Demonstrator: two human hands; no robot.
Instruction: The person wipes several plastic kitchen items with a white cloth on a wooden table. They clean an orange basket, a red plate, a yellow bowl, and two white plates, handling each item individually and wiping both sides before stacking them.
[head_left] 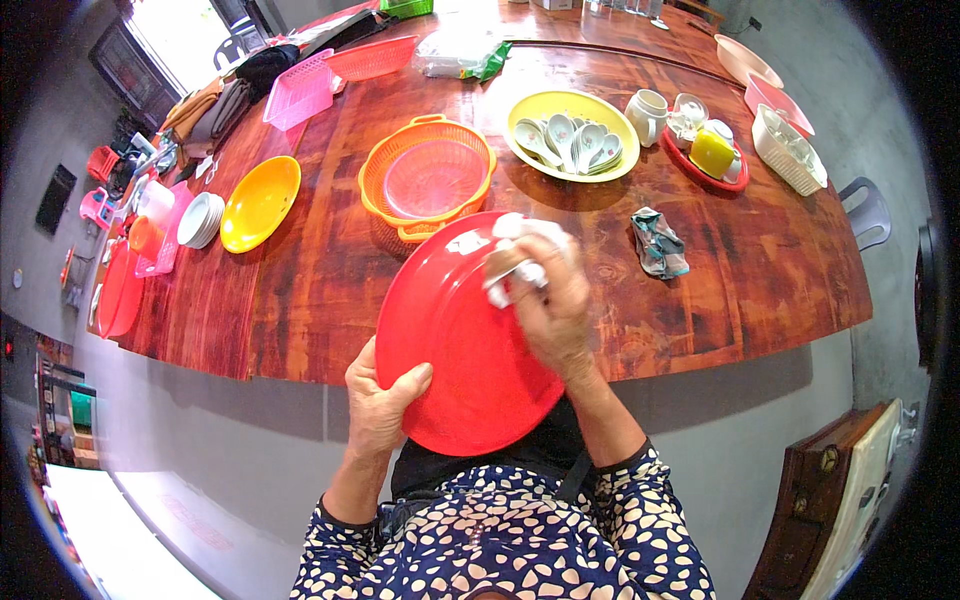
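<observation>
A large round red plastic tray (465, 350) is tilted up in front of me, over the table's near edge. My left hand (385, 392) grips its lower left rim, thumb on the face and fingers behind. Bunched in my right hand (550, 295) is a white cloth (535, 235), pressed against the tray's upper right part; the fingers are slightly blurred. Just beyond the tray stands an orange plastic basket (372, 185) with a pink one (435, 180) nested inside. A crumpled teal and grey cloth (658, 245) lies on the table to the right of my right hand.
On the wooden table (740, 290) are a yellow bowl (520, 110) of white spoons, a red tray (735, 185) with cups, and a beige mug (648, 115). Leftward are a yellow plate (260, 205), stacked white plates (200, 220) and a pink basket (300, 90). Pale baskets (790, 155) line the right edge.
</observation>
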